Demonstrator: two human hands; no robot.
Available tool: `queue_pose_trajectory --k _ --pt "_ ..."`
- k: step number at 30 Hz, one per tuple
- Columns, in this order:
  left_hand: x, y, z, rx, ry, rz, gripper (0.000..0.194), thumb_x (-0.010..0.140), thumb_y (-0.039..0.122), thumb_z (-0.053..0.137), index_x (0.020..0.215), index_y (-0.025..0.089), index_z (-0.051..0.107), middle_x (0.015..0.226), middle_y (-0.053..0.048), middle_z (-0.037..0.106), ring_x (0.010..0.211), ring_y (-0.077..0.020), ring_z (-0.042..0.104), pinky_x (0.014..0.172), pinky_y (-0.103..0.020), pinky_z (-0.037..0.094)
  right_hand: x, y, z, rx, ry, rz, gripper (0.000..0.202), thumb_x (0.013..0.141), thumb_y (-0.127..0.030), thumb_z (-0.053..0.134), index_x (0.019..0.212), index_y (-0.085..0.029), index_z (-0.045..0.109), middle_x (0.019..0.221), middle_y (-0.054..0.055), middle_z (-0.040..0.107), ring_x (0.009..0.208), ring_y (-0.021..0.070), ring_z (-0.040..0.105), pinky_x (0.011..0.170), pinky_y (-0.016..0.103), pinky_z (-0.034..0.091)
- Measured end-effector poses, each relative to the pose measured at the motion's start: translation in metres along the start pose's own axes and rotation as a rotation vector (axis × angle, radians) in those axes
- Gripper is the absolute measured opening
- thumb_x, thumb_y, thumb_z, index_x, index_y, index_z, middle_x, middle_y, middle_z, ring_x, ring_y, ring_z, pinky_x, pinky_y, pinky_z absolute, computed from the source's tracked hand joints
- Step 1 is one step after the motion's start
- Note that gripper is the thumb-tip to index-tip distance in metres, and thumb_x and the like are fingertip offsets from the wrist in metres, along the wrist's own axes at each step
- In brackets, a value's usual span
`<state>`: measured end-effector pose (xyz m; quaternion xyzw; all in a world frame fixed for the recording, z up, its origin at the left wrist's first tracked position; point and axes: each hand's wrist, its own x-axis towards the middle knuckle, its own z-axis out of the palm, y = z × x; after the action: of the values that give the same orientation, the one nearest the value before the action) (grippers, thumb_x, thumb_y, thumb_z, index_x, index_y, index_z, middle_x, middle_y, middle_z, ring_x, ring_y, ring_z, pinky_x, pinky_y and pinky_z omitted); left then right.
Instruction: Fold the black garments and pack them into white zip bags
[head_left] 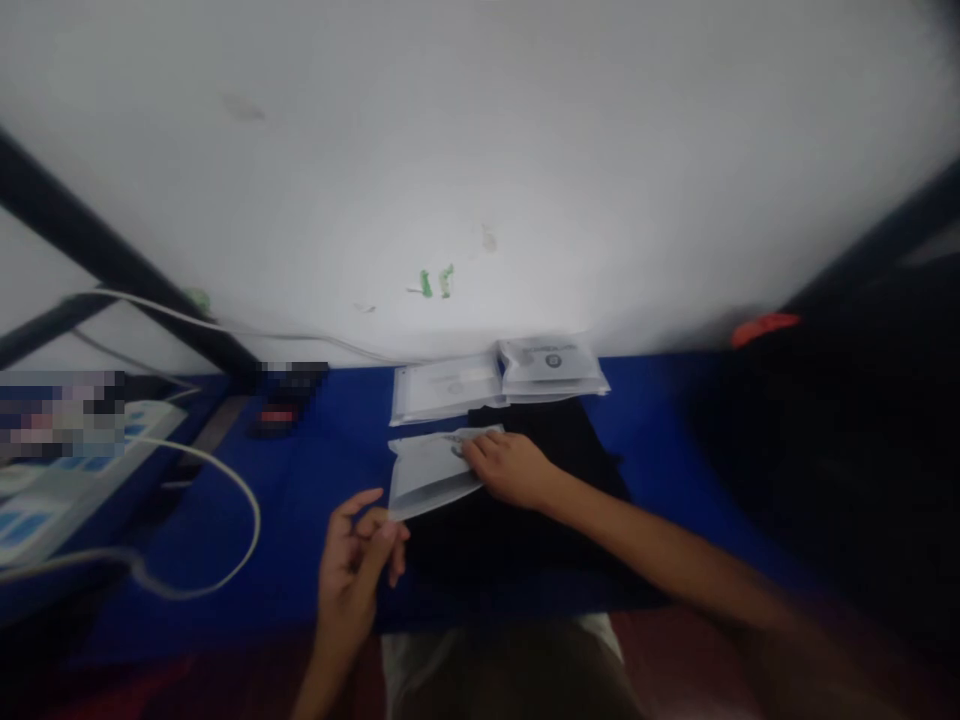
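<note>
A frosted plastic bag [431,470] with a small dark print lies over black fabric [525,550] on the blue surface. My right hand [514,468] rests on the bag's upper right part, its fingers bent against the plastic. At the bag's lower left corner is my left hand [364,550], thumb and a finger closed on the edge, the other fingers curled loosely. Behind, along the wall, lie a flat frosted bag [446,388] and a fuller-looking one [553,366] with a round dark logo.
A power strip [90,465] stands at the left, with a white cable [255,510] looping over the blue surface [292,490]. Dark objects [292,395], partly blurred, lie behind it. A black mass with a red piece [765,328] fills the right side.
</note>
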<state>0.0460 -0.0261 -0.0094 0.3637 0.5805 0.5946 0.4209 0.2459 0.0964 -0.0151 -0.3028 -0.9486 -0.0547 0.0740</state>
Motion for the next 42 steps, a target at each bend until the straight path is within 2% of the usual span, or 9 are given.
queue_pose_trajectory --k 3,7,10,14,19,25,32,36,42 --pt "0.002 -0.005 -0.007 0.016 -0.009 0.083 0.042 0.084 0.039 0.071 0.117 0.024 0.05 0.07 0.005 0.064 0.045 -0.0094 0.051 0.041 -0.019 0.041 -0.008 0.023 -0.016 -0.028 0.165 -0.009 0.03 0.095 -0.009 0.039 0.118 -0.01 0.059 0.097 0.012 0.068 0.083 0.0212 0.06 0.068 0.032 0.048" --pt "0.001 -0.011 -0.007 0.145 -0.091 0.139 0.027 0.089 0.038 0.064 0.11 0.023 0.057 0.073 0.003 0.063 0.051 -0.0112 0.054 0.047 -0.021 0.045 -0.022 0.084 -0.043 -0.13 0.32 0.136 0.046 0.088 -0.008 0.044 0.133 -0.008 0.051 0.122 0.019 0.064 0.104 0.0287 0.058 0.085 0.04 0.049" --pt "-0.002 -0.014 -0.001 0.354 -0.211 0.268 0.014 0.092 0.032 0.06 0.103 0.024 0.063 0.08 0.0 0.065 0.068 -0.0148 0.062 0.065 -0.026 0.052 -0.032 0.133 -0.051 -0.235 0.251 0.338 0.052 0.084 -0.007 0.047 0.136 -0.007 0.049 0.128 0.02 0.061 0.113 0.0307 0.056 0.092 0.041 0.047" --pt "0.001 -0.016 0.006 0.629 -0.543 0.502 0.019 0.093 0.023 0.058 0.11 0.026 0.063 0.103 -0.005 0.066 0.097 -0.0209 0.064 0.087 -0.034 0.053 -0.041 0.168 -0.041 -0.278 0.106 0.419 0.055 0.081 -0.008 0.052 0.136 -0.003 0.048 0.137 0.024 0.054 0.122 0.0334 0.053 0.1 0.043 0.043" --pt "0.013 -0.018 0.01 0.826 -0.735 0.695 0.03 0.093 0.022 0.056 0.123 0.025 0.059 0.122 -0.009 0.063 0.117 -0.0245 0.059 0.099 -0.041 0.051 -0.042 0.165 -0.027 -0.243 -0.007 0.335 0.091 0.081 -0.037 0.065 0.155 -0.009 0.02 0.157 0.026 0.027 0.141 0.0422 0.032 0.11 0.052 0.032" --pt "0.025 -0.022 0.011 1.043 -0.806 0.749 0.049 0.089 0.026 0.063 0.138 0.025 0.052 0.143 -0.01 0.053 0.133 -0.0307 0.049 0.109 -0.053 0.044 -0.034 0.156 -0.01 -0.206 -0.061 0.406 0.088 0.088 -0.067 0.05 0.156 -0.018 0.023 0.16 0.023 0.024 0.143 0.0496 0.024 0.109 0.059 0.027" --pt "0.03 -0.025 0.001 1.112 -0.937 0.644 0.083 0.074 0.047 0.079 0.146 0.026 0.044 0.157 -0.012 0.038 0.142 -0.0365 0.039 0.114 -0.061 0.035 -0.039 0.163 0.007 -0.183 -0.018 0.458 0.092 0.087 -0.076 0.043 0.156 -0.018 0.02 0.159 0.021 0.025 0.145 0.0459 0.023 0.111 0.054 0.03" --pt "0.027 -0.023 0.0 1.128 -0.963 0.6 0.091 0.07 0.041 0.083 0.149 0.028 0.039 0.16 -0.012 0.032 0.144 -0.0358 0.035 0.115 -0.061 0.032 -0.042 0.167 0.004 -0.176 -0.015 0.454 0.091 0.088 -0.076 0.042 0.156 -0.021 0.019 0.16 0.02 0.024 0.145 0.0456 0.022 0.11 0.056 0.031" --pt "0.022 -0.023 0.005 1.17 -0.966 0.607 0.082 0.073 0.029 0.079 0.147 0.026 0.042 0.159 -0.013 0.034 0.144 -0.0348 0.036 0.115 -0.061 0.031 -0.045 0.169 -0.003 -0.193 -0.024 0.46 0.09 0.089 -0.073 0.044 0.156 -0.018 0.022 0.159 0.021 0.026 0.144 0.0481 0.022 0.111 0.057 0.03"
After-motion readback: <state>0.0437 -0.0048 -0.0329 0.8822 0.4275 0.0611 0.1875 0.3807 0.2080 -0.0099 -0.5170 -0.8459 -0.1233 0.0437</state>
